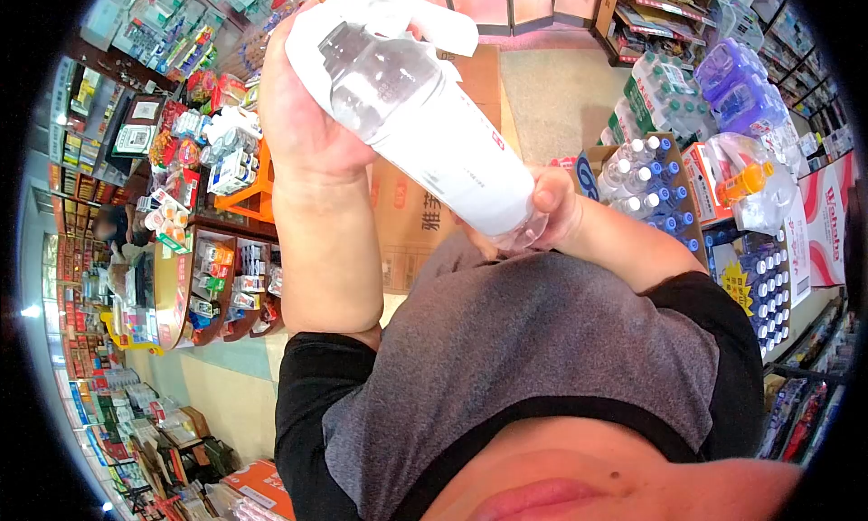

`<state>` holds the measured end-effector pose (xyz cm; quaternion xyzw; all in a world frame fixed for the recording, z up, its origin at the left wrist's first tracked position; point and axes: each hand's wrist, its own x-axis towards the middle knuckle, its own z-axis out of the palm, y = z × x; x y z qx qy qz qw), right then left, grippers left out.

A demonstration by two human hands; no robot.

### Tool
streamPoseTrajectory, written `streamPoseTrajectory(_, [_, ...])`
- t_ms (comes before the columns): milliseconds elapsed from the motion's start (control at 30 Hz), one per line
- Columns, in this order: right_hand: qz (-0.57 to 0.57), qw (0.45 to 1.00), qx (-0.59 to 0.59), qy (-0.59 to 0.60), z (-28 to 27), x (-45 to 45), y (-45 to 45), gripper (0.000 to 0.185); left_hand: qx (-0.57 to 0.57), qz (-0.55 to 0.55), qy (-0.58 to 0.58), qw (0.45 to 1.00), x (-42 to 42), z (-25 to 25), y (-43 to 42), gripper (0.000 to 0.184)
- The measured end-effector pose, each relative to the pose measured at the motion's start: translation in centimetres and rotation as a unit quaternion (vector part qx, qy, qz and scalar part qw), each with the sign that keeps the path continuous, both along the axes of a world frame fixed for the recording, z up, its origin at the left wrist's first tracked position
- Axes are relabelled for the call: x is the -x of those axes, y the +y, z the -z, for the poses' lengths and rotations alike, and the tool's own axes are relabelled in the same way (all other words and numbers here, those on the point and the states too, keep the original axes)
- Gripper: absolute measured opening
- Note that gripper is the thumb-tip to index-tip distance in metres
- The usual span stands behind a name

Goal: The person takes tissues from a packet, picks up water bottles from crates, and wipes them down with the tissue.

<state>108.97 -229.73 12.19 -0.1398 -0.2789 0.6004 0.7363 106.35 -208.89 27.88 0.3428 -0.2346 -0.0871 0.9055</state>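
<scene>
A clear plastic bottle [452, 150] with a white label and a small red mark slants across the upper middle of the view. My left hand [303, 114] presses a white cloth or tissue [380, 10] around its upper-left end; some of the fingers are hidden behind the cloth and bottle. At the lower-right end, my right hand [556, 209] grips the bottle, the thumb showing on its side. The bottle is held in the air in front of my grey shirt with black sleeves.
Flattened cardboard [407, 213] lies on the floor beyond. To the right stand cartons of capped bottles [637, 177] and wrapped bottle packs [674, 91]. On the left are an orange stool [249, 195] with goods, a curved counter [172, 295] and stocked shelves. A person [117, 227] is behind the counter.
</scene>
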Motion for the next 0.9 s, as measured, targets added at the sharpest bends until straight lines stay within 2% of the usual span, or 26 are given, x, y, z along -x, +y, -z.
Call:
streamPoseTrajectory(233, [0.017,1.000,-0.004,0.001,-0.5,0.8,-0.1,0.081,-0.006,-0.088,0.020,0.996,0.4,0.4,-0.1,0.050])
streamPoseTrajectory(333, [-0.014,1.000,-0.012,-0.009,-0.4,0.5,-0.4,0.081,0.033,-0.045,0.024,0.998,0.2,0.3,-0.6,0.053])
streamPoseTrajectory(433, [0.010,1.000,-0.004,-0.017,-0.1,0.8,-0.5,0.079,-0.003,-0.131,0.010,0.991,0.8,0.0,-0.6,0.055])
streamPoseTrajectory(467, [0.018,1.000,-0.003,-0.022,0.2,0.8,-0.5,0.079,-0.007,-0.196,0.028,0.980,1.1,0.0,-0.7,0.053])
streamPoseTrajectory(567, [0.033,0.999,0.005,-0.039,-0.2,0.8,-0.5,0.077,0.020,-0.195,0.052,0.979,1.4,-0.2,-0.3,0.045])
streamPoseTrajectory(600, [0.024,0.999,0.006,-0.032,-0.1,0.7,-0.6,0.078,0.001,-0.138,0.034,0.990,1.1,-0.4,0.4,0.039])
streamPoseTrajectory(733, [-0.029,0.999,0.001,0.017,0.7,0.4,-0.6,0.085,-0.021,-0.072,-0.004,0.997,0.9,-0.3,0.4,0.043])
streamPoseTrajectory(833, [-0.042,0.999,-0.014,0.030,0.2,0.4,-0.7,0.081,-0.003,-0.074,0.017,0.997,0.6,0.1,1.2,0.047])
streamPoseTrajectory(900, [-0.074,0.995,-0.035,0.055,-1.3,0.2,-0.9,0.078,0.014,-0.126,-0.011,0.992,0.0,1.2,1.1,0.047])
